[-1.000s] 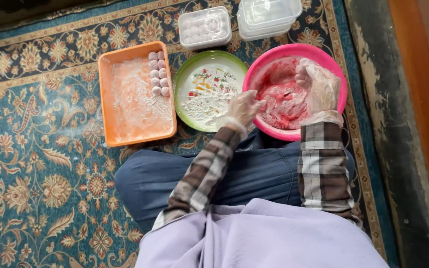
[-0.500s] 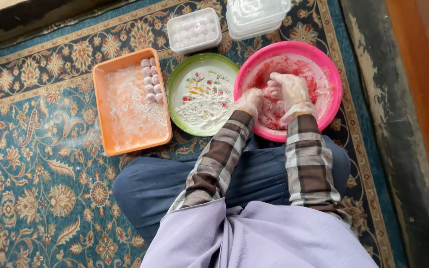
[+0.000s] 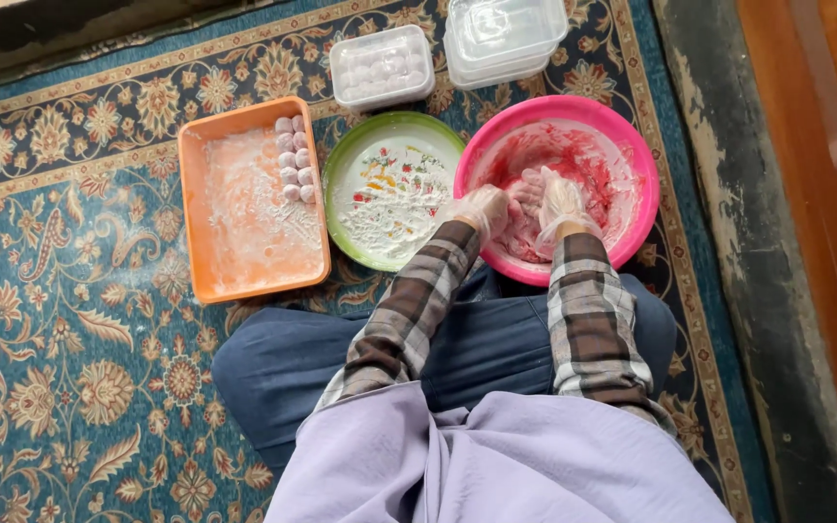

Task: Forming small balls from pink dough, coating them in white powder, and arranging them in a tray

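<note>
Both of my hands wear thin clear gloves and sit inside a pink bowl (image 3: 632, 155) smeared with red dough. My left hand (image 3: 484, 211) rests at the bowl's near left rim, pressed against the pink dough lump (image 3: 527, 218). My right hand (image 3: 560, 200) lies on top of the same lump, fingers curled over it. To the left stands a green plate (image 3: 341, 184) dusted with flour and coloured bits. Further left, an orange tray (image 3: 244, 208) carries flour and a short row of pale dough balls (image 3: 293, 160).
Two clear lidded plastic boxes sit beyond the plate and bowl: one holding pale balls (image 3: 382, 66) and a stacked one (image 3: 504, 37). Everything rests on a blue patterned rug (image 3: 70, 291). A bare floor strip (image 3: 738, 242) and wooden edge run along the right.
My left hand moved from the bowl's rim into the bowl. My right hand slid from the bowl's far side down onto the dough, so both hands now meet on it.
</note>
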